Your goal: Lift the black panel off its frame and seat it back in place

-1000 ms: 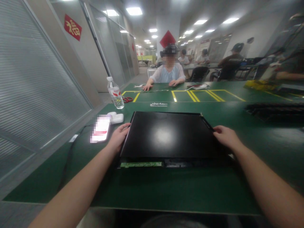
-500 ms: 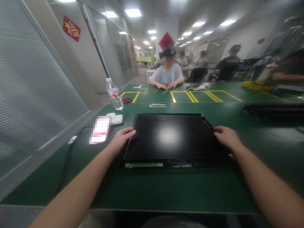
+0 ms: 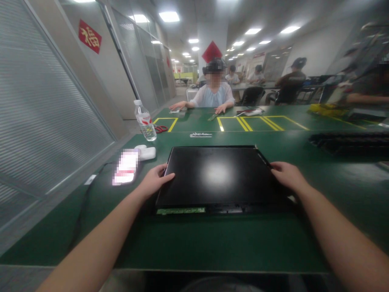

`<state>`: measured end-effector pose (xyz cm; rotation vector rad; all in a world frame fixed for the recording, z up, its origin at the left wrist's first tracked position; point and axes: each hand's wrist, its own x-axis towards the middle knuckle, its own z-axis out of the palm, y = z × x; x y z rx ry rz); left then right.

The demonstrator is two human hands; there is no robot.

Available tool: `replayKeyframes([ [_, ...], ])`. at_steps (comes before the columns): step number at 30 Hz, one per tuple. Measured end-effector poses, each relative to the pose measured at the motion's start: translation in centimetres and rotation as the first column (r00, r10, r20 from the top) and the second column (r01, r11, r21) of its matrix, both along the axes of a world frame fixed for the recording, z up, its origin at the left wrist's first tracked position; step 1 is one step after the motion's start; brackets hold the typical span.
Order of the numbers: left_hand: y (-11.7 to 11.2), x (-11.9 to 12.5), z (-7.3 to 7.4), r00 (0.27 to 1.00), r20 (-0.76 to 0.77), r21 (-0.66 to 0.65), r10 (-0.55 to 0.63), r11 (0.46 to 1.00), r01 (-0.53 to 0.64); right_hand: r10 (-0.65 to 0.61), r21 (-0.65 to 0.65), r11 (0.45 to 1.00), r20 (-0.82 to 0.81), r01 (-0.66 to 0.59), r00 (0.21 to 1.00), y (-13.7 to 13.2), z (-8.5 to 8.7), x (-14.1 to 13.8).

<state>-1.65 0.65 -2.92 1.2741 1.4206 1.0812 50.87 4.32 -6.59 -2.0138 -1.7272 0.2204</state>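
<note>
Black panel (image 3: 187, 182), glossy, screen-like, sits in the middle of the green desk (image 3: 225, 247), right in front of the seated person, roughly flat; can't tell if any edge is lifted off the surface. Ceiling light makes a bright round glare on its face. Green circuit strip (image 3: 180, 211) shows along the near edge, left part; dark frame runs on to the right of it. Both hands grasp the panel, one per side. Left hand (image 3: 154, 179) grips the left edge, thumb laid over the top face, other fingers at the side. Right hand (image 3: 287, 175) holds the right edge near the far corner; its fingertips are partly hidden, so can't tell how far they reach under. Left of the panel: lit phone (image 3: 125, 167), screen blurred out, with white cases (image 3: 146, 153) touching or just behind it, then dark cable (image 3: 83, 215) running down the desk. Farther back, clear bottle (image 3: 145, 121) upright with a red-and-white label, red-handled scissors (image 3: 161, 129) just beside it. Small white pieces (image 3: 200, 135) lie beyond the panel's far edge, yellow tape (image 3: 173, 123) marks boxes past those. Dark stacked items (image 3: 349, 144) off to the right, too blurry to name. Across the desk sits a co-worker (image 3: 214, 95) in a light top, headset on, one hand at small pale items, the other beside a thin strip.
</note>
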Motion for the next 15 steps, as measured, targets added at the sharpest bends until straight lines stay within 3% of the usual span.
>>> replayKeyframes([
  [8, 0.5, -0.5, -0.4, 0.993, -0.119, 0.125, 0.022, 0.992, -0.007, -0.061, -0.129, 0.989, 0.053, 0.067, 0.997, -0.5, 1.2, -1.4],
  [12, 0.6, -0.7, -0.4, 0.997, -0.074, 0.159, -0.012, 0.987, 0.024, -0.096, -0.089, 0.992, -0.016, 0.094, 0.995, -0.4, 1.3, -1.8],
  [15, 0.4, -0.6, -0.2, 0.999, -0.020, 0.183, -0.045, 0.982, 0.048, -0.041, -0.018, 0.999, -0.077, 0.040, 0.996, -0.1, 0.9, -1.8],
])
